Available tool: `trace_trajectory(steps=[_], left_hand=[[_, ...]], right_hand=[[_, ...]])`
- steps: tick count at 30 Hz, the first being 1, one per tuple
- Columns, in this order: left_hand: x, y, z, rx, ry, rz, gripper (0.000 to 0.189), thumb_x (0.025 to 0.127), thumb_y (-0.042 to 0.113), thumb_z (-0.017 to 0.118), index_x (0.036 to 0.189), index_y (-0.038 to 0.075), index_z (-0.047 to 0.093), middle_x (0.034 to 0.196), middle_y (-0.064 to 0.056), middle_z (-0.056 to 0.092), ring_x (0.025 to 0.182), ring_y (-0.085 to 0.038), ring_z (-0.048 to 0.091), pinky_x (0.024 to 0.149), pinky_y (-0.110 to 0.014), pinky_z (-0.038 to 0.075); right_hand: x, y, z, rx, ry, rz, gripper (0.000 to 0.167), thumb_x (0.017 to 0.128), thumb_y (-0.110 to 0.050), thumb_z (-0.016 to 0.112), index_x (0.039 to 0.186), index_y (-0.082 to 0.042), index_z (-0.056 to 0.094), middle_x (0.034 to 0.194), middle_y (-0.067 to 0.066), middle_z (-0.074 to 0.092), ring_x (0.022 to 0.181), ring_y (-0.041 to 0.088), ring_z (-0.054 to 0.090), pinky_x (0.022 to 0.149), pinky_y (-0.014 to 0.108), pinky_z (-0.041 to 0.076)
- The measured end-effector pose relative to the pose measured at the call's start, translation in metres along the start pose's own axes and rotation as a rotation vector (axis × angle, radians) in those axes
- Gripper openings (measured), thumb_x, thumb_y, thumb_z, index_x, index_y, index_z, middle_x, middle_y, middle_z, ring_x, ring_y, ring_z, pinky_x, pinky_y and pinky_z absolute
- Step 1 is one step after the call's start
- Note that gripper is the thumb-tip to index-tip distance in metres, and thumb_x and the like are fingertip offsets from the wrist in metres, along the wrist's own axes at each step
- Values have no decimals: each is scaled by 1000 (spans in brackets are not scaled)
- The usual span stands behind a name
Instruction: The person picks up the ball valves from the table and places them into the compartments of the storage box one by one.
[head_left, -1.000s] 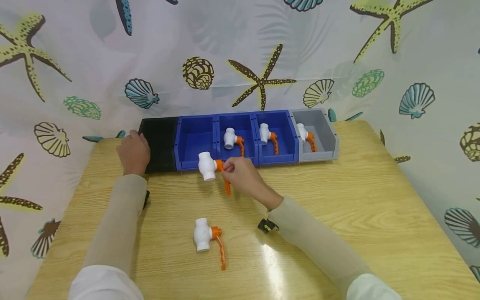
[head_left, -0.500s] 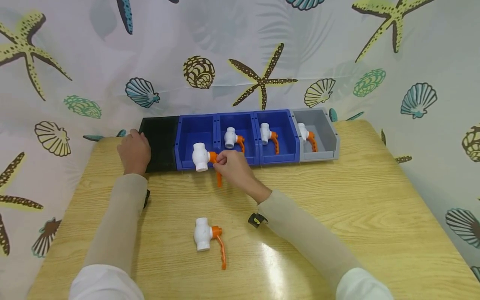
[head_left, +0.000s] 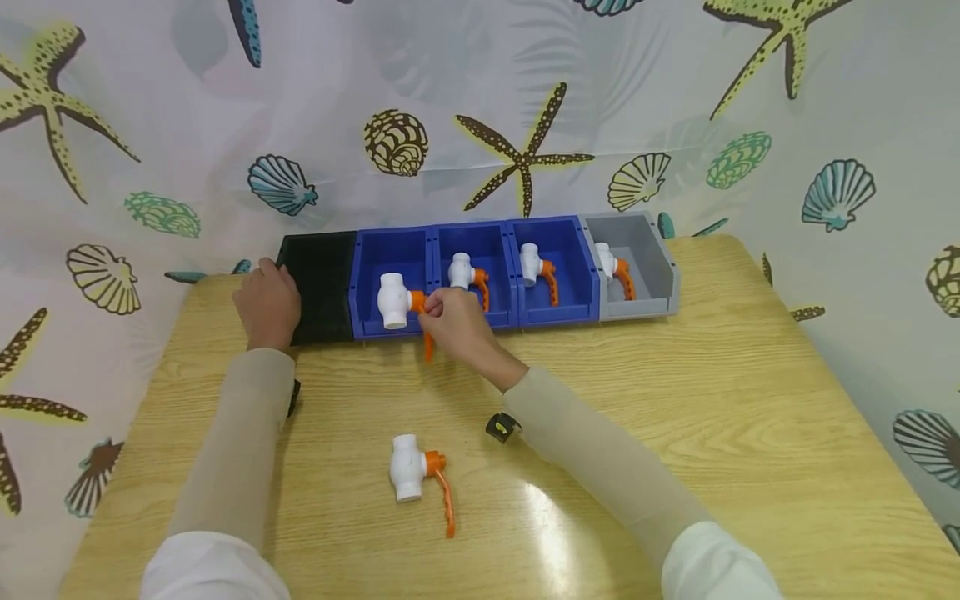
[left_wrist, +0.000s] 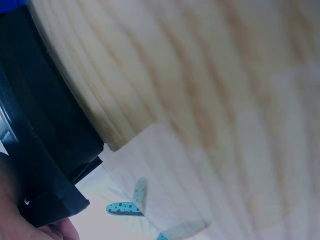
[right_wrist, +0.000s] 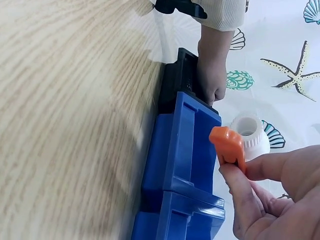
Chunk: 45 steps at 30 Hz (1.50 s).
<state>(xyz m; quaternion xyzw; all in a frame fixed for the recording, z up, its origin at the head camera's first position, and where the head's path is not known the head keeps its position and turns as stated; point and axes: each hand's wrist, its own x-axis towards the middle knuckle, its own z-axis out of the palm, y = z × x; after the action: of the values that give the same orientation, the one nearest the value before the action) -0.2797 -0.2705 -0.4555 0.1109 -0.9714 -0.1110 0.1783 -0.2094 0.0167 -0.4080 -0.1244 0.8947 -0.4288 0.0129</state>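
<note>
My right hand (head_left: pixel 461 329) pinches the orange handle (right_wrist: pixel 229 145) of a white ball valve (head_left: pixel 393 302) between thumb and fingers. The valve is in the air over the front part of the leftmost blue bin (head_left: pixel 392 248). At the left end of the row, my left hand (head_left: pixel 267 305) grips the side rim of a black bin (head_left: pixel 324 287); its fingertips show under the rim in the left wrist view. Another ball valve (head_left: pixel 407 468) lies on the wooden table (head_left: pixel 675 433), nearer to me.
Right of the leftmost blue bin stand a middle blue bin (head_left: pixel 483 237), a right blue bin (head_left: pixel 566 237) and a grey bin (head_left: pixel 648 262). Each of these three holds one white valve with an orange handle. A patterned cloth (head_left: pixel 480 67) hangs behind the row.
My right hand has carried the ball valve leftward and away from me, from in front of the bins to over the leftmost blue bin. The left hand has stayed on the black bin.
</note>
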Motion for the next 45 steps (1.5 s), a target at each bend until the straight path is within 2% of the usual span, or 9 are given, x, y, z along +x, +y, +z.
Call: trace_trajectory(steps=[5,14,18,21,26,30,35,40,45], left_hand=[[-1,-3,0,8,-12,-17,41,102,24,24,105,-10,45,93,-31,54,88,-47,51,74,-59,38],[0,-7,5,13,15,-13,41,102,25,24,105,-10,46,92,-31,55,87,-47,52,73,-59,38],[0,-8,5,13,14,-19,41,102,25,24,106,-10,46,92,-31,55,87,-47,52,74,-59,38],[0,-8,5,16,19,-17,41,102,25,25,106,-10,46,92,-31,55,86,-47,52,74,-59,38],[0,-6,6,21,18,-18,41,102,26,25,107,-9,46,93,-30,55,87,-47,52,74,-59,38],[1,-3,5,21,6,-18,42,102,26,24,107,-9,46,93,-31,55,87,-47,52,75,-59,38],[5,-1,6,18,8,-8,42,102,26,23,107,-9,45,94,-30,55,88,-46,52,74,-58,38],[6,-1,5,21,12,-11,42,102,27,23,107,-9,46,94,-29,55,88,-45,52,74,-57,38],[4,-2,5,26,25,-16,40,102,25,26,103,-8,47,91,-29,55,86,-45,53,73,-57,39]], right_hand=[[9,-5,0,-20,1,-9,8,85,-12,64,87,-4,63,79,3,64,69,11,59,63,21,48],[30,-13,3,-82,-8,-27,5,84,-7,62,87,-3,61,78,4,61,63,12,55,58,20,45],[40,-16,6,-110,-6,-24,4,84,-7,61,85,-3,60,71,3,58,57,11,52,53,19,41],[48,-18,8,-138,3,-32,13,83,-5,60,71,-5,54,57,-1,43,46,10,40,44,20,32],[59,-24,12,-211,7,-36,34,79,-1,57,55,-11,36,51,-3,23,41,10,25,40,21,22],[64,-29,11,-236,-41,0,34,84,-3,54,55,-10,37,50,-1,27,39,12,35,39,21,29],[69,-28,11,-290,-56,44,18,87,-5,55,68,-6,53,57,3,48,47,15,50,43,22,37],[71,-28,15,-323,-88,52,4,86,-5,56,84,-4,60,71,6,59,54,17,55,47,24,41],[76,-31,23,-367,-121,29,7,86,-1,54,85,-7,59,73,5,58,58,18,54,51,26,42]])
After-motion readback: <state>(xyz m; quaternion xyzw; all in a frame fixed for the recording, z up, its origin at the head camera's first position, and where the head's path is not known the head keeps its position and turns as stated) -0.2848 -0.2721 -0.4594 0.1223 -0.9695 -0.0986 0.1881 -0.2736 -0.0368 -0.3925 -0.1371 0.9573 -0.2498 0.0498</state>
